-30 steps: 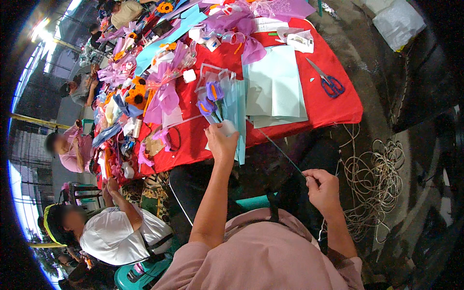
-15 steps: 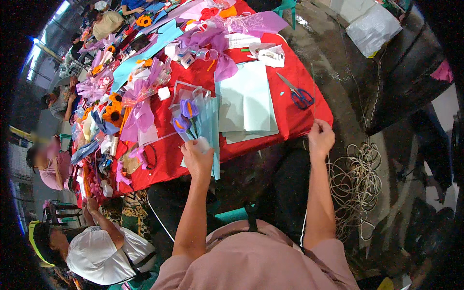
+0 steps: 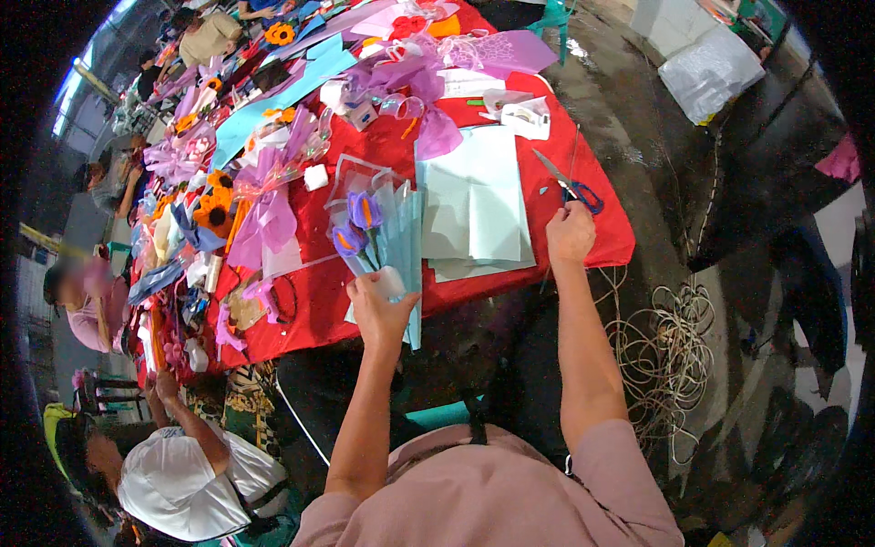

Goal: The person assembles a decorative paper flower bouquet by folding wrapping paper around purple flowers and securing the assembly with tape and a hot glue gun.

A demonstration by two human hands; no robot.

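So my left hand (image 3: 381, 308) is wrapped around the bottom of a little bouquet (image 3: 378, 235), purple flowers in pale blue wrap, held upright over the near edge of the red table (image 3: 602, 242). My right hand (image 3: 570, 234) is out at the table's right side, fingers curled down onto the blue-handled scissors (image 3: 570, 185); can't tell if I've actually got hold of them. Pale blue sheets (image 3: 478, 202) lie flat between my hands. Coil of cord (image 3: 665, 356) on the floor to my right.
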